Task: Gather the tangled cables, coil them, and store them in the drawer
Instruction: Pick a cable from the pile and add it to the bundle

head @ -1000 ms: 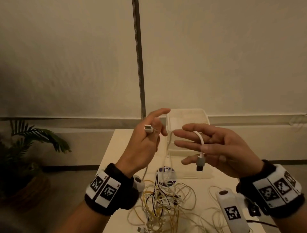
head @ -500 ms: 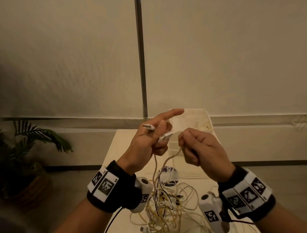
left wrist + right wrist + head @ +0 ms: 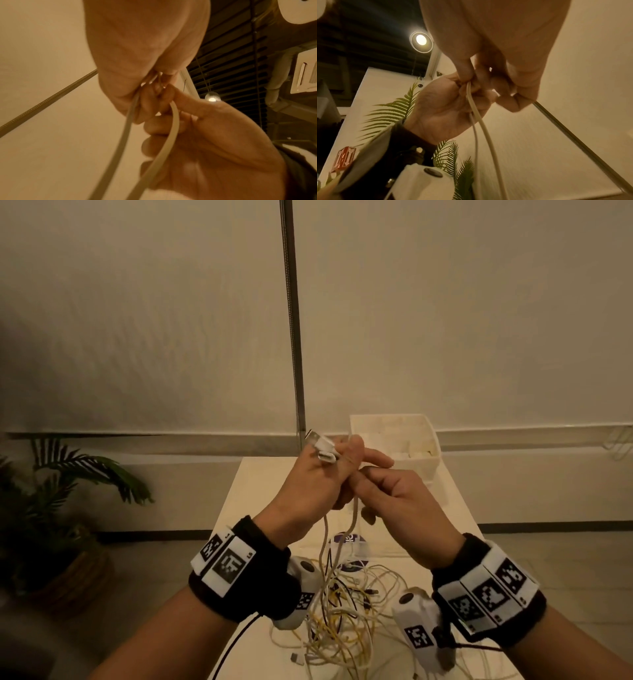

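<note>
Pinching one white cable (image 3: 351, 529) together, left hand (image 3: 310, 487) and right hand (image 3: 404, 508), fingers curled.

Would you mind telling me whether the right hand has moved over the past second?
Yes. The right hand has closed in leftward, toward the left hand, away from the white bin, and now pinches the white cable beside it.

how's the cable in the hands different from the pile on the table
The held cable is lifted off the table, while the pile lies on it. The held cable hangs in two fairly straight strands, both plugs together at the left hand; the pile is a loose tangle. The held cable looks all white; the pile mixes white, yellowish and black strands. The right hand pinches the strands. The strands run down into the pile.
</note>
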The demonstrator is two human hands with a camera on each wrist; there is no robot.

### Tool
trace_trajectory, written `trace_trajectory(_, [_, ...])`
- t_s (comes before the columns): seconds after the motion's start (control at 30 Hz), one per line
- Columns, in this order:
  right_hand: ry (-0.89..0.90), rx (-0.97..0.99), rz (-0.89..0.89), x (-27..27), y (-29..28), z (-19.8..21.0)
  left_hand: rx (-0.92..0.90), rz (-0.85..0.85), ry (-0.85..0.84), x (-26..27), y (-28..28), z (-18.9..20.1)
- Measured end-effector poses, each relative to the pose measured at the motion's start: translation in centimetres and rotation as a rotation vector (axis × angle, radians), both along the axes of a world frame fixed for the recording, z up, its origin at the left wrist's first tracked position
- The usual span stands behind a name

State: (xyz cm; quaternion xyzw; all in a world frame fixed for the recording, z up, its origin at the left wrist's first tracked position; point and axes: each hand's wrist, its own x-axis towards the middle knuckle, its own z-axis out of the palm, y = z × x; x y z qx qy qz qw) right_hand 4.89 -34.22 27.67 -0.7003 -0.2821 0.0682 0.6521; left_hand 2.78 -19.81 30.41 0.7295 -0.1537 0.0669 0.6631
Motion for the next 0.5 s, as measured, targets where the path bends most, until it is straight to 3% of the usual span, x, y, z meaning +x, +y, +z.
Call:
trace_trajectory(0.03, [-0.014, -0.024, 0.004, -0.1, -0.1, -0.2, 0.002, 0.019, 0.0, -0.1, -0.1, 0.1])
trace_trajectory(0.1, [0.129, 0.027, 0.116, -0.4, -0.3, -1.0, -0.07, 0.089, -0.023, 0.0, 0.1, 0.6])
trace_trajectory(0.17, [0.352, 0.14, 0.333, -0.8, -0.7, -2.4, -0.314, 0.09, 0.035, 0.5, 0.9, 1.7])
trace_trajectory(0.23, [0.444, 0.142, 0.445, -1.4, -1.2, -4.2, -0.453, 0.043, 0.078, 0.7, 2.3, 2.9])
trace_trajectory(0.4, [0.178, -0.258, 0.299, -0.7, -3.8, -6.1, -0.196, 0.204, -0.075, 0.3, 5.0, 3.8])
trace_trajectory(0.5, [0.058, -0.398, 0.198, 0.2, -5.0, -5.4, 0.176, 0.208, -0.174, -0.2, 5.3, 3.5])
